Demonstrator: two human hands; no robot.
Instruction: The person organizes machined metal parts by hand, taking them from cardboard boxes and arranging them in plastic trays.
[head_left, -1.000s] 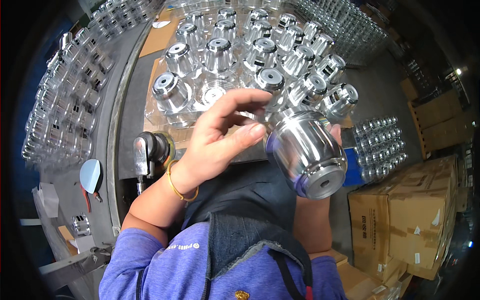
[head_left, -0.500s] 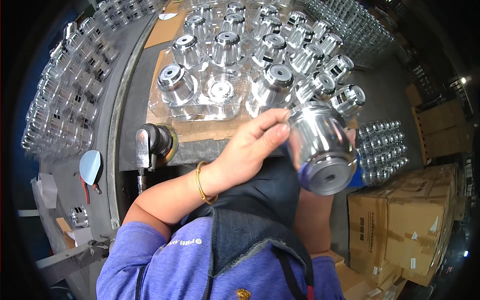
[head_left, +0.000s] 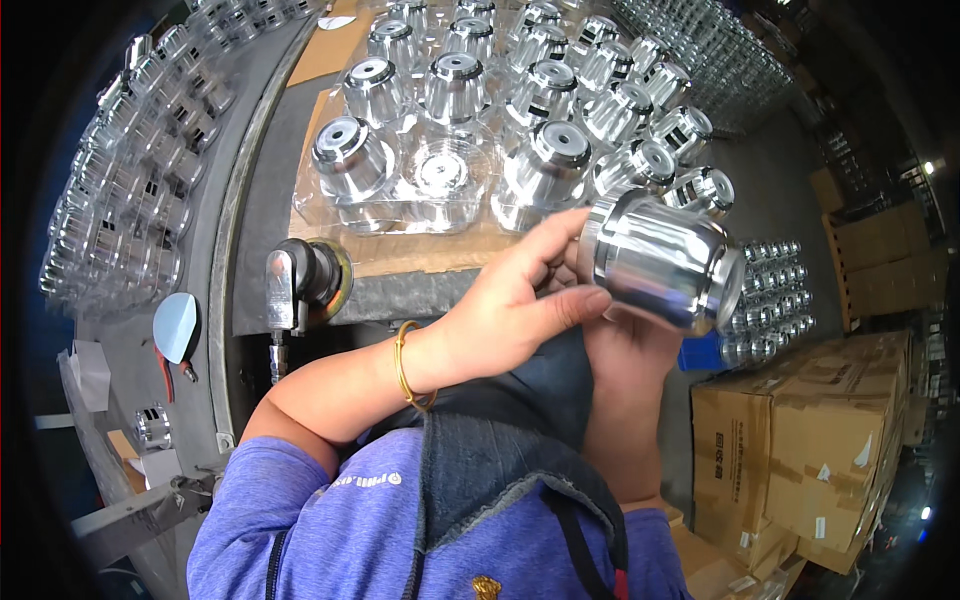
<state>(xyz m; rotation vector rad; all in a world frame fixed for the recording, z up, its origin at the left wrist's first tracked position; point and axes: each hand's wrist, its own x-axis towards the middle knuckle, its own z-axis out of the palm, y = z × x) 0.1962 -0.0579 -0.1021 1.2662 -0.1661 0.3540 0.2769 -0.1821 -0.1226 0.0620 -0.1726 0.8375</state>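
A shiny chrome-like metal cylinder (head_left: 660, 258), stepped at one end, lies tilted on its side between my hands. My left hand (head_left: 515, 305) grips its wide left end, thumb along the lower edge and fingers behind. Beneath the cylinder, my right hand (head_left: 632, 345) supports it; most of its fingers are hidden. Beyond my hands is a clear plastic tray (head_left: 395, 218) bearing rows of similar metal cylinders (head_left: 352, 160), stepped ends up. One front pocket (head_left: 440, 175) of the tray shows its bare bottom.
An air-powered disc sander (head_left: 300, 280) rests at the bench's (head_left: 400, 300) front left edge. Stacked trays of cylinders (head_left: 130, 190) stand at far left, near a pale blue disc (head_left: 177, 327). Cardboard boxes (head_left: 800, 430) and a blue bin (head_left: 700, 352) are at right.
The metal cylinder has turned from pointing its stepped end down toward me to lying nearly sideways, that end to the right. My right hand now shows beneath it.
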